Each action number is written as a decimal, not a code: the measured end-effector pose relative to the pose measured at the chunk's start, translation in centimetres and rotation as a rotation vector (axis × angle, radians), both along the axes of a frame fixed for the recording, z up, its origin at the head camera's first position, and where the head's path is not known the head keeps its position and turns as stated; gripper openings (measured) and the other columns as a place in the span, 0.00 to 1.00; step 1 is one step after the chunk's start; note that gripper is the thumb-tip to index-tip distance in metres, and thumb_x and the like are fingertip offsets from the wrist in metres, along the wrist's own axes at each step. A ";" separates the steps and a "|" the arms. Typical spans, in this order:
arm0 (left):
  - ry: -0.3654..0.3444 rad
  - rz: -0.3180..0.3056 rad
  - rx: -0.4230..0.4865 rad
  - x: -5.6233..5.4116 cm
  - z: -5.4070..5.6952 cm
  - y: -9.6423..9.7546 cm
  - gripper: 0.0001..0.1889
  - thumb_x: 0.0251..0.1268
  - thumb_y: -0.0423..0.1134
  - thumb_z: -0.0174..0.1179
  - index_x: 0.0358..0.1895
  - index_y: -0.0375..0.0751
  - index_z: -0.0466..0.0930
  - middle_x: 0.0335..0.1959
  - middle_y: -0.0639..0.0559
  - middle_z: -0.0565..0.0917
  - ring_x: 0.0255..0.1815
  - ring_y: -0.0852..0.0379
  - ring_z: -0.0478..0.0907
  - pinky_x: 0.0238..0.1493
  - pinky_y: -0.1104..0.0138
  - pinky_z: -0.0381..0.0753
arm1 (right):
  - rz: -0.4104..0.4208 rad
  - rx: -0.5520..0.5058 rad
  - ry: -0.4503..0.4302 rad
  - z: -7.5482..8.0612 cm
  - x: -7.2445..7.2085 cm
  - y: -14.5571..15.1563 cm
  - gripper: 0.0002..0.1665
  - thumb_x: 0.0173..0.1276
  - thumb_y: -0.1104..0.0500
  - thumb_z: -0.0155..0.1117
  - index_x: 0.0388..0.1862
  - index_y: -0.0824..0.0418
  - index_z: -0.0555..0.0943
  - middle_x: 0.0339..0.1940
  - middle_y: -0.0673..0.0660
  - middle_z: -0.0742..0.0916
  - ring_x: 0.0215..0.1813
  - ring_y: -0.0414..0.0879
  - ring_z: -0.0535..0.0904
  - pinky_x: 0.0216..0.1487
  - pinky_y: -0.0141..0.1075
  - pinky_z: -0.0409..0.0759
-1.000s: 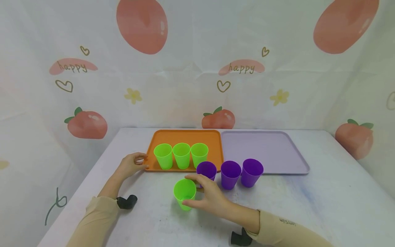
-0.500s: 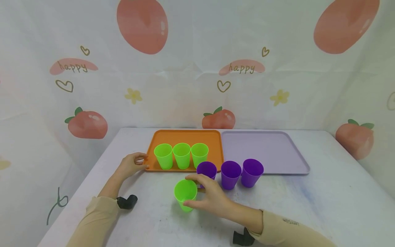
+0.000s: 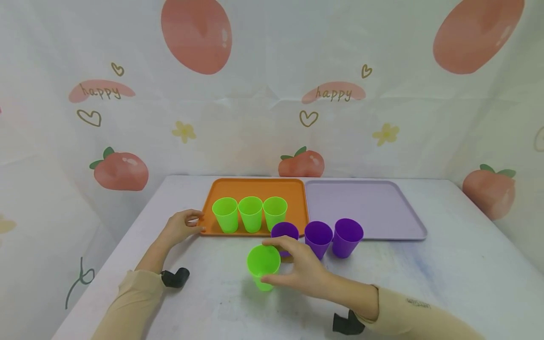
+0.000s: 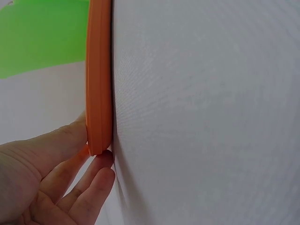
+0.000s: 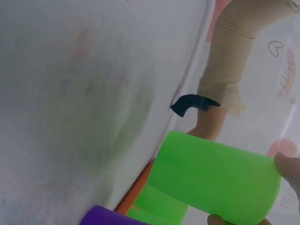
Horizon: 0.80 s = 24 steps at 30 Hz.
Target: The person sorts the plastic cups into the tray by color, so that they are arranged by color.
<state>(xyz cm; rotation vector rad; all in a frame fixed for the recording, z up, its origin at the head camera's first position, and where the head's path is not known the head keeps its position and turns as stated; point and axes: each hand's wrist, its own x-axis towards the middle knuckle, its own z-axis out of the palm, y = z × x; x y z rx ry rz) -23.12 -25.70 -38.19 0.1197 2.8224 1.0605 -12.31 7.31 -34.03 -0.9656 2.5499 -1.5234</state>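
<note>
In the head view, my right hand (image 3: 303, 269) holds a green plastic cup (image 3: 264, 264) upright near the front middle of the table, thumb and fingers around its rim. The right wrist view shows that green cup (image 5: 213, 176) from the side, its base pointing away from my palm. My left hand (image 3: 180, 227) grips the left edge of the orange tray (image 3: 233, 187); up close, the thumb lies along the rim of the orange tray (image 4: 98, 93) and the fingertips reach around its corner. Three more green cups (image 3: 250, 216) stand in a row on this tray.
Three purple cups (image 3: 318, 240) stand on the table before the trays, the leftmost partly behind my right hand. A pale lilac tray (image 3: 352, 208) lies right of the orange one. Behind the table (image 3: 204, 311) hangs a printed cloth (image 3: 263, 71).
My right hand has shifted slightly to the right with the green cup, whose rim looks a little larger and higher. The left hand stays at the tray; the other cups have not moved.
</note>
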 end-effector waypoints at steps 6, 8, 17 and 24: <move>-0.008 -0.002 0.006 0.0 0.1 0.0 0.25 0.57 0.35 0.63 0.58 0.29 0.71 0.60 0.31 0.73 0.58 0.35 0.74 0.56 0.53 0.78 | -0.006 -0.028 0.011 0.8 -0.1 1.0 0.34 0.48 0.58 0.76 0.55 0.62 0.75 0.52 0.57 0.83 0.51 0.50 0.80 0.47 0.27 0.82; -0.006 -0.004 0.005 0.0 0.1 0.0 0.25 0.57 0.35 0.63 0.58 0.29 0.71 0.60 0.31 0.73 0.58 0.35 0.74 0.56 0.53 0.78 | -0.010 -0.028 0.014 1.1 -0.2 1.3 0.34 0.48 0.57 0.76 0.55 0.60 0.75 0.52 0.56 0.83 0.51 0.49 0.80 0.47 0.28 0.82; 0.004 -0.006 0.000 0.0 0.1 0.1 0.25 0.57 0.35 0.64 0.58 0.29 0.71 0.59 0.31 0.74 0.58 0.35 0.75 0.55 0.53 0.78 | -0.024 -0.051 0.013 2.1 -0.3 2.5 0.34 0.50 0.55 0.75 0.56 0.61 0.74 0.52 0.56 0.83 0.50 0.48 0.80 0.47 0.27 0.82; -0.001 -0.005 -0.001 0.0 0.1 0.0 0.25 0.57 0.34 0.64 0.58 0.29 0.71 0.60 0.31 0.73 0.58 0.35 0.75 0.55 0.53 0.79 | -0.064 -0.031 0.041 3.2 -0.5 3.5 0.35 0.49 0.58 0.76 0.57 0.59 0.74 0.52 0.55 0.83 0.49 0.47 0.81 0.47 0.29 0.83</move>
